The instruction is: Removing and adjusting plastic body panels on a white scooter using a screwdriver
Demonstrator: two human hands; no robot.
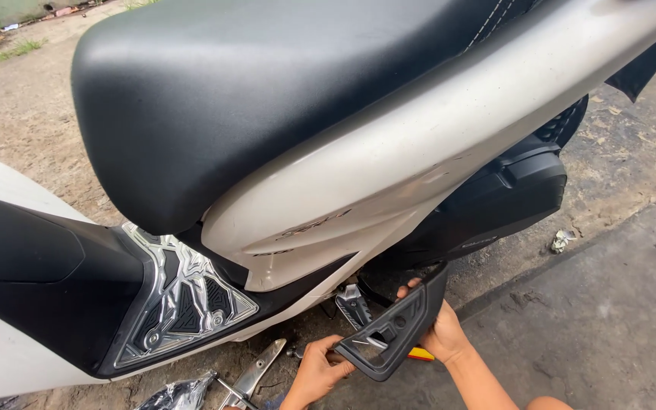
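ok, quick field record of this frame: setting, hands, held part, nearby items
setting: outdoors, white scooter with black seat on concrete ground
left hand: grips lower end of black plastic frame part
right hand: holds the part's upper end from behind
part position: low beside the scooter, below the side panel
nearby: patterned metal footrest plate, folding foot peg, crumpled scrap

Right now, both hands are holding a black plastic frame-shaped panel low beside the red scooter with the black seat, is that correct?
Not quite: the scooter is white, not red, as the head view shows. The rest holds: the left hand and right hand both hold the black plastic frame-shaped panel low beside it, below the black seat.
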